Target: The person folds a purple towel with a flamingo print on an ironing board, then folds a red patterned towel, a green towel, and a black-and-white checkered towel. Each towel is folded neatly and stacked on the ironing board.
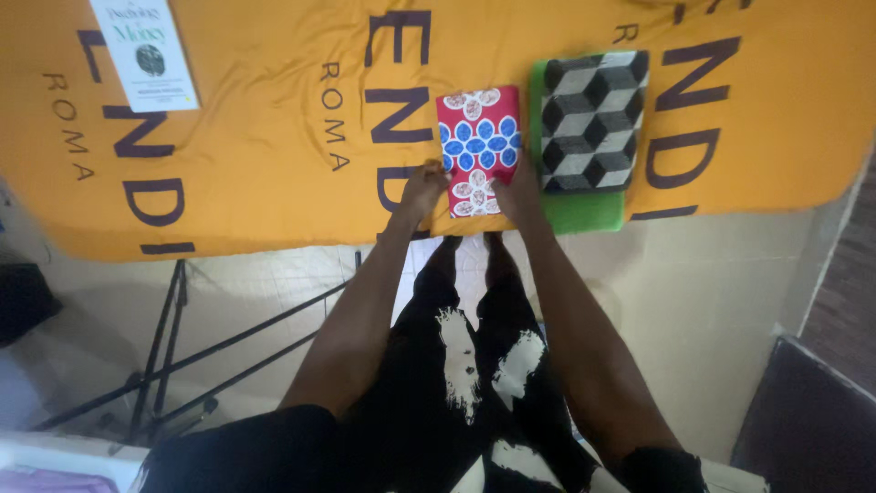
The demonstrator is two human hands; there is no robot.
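A folded red cloth (478, 146) with blue and white flower shapes lies on the orange cover (274, 137) near its front edge. My left hand (422, 190) rests on the cloth's near left corner. My right hand (517, 194) presses on its near right corner. Right beside it lies a folded black, grey and white cube-patterned cloth (593, 119) on top of a folded green cloth (584, 212).
A white book (144, 53) lies at the far left of the orange cover. Black metal legs (173, 356) of a stand cross the tiled floor below the cover's edge. A dark panel (812, 420) stands at the lower right.
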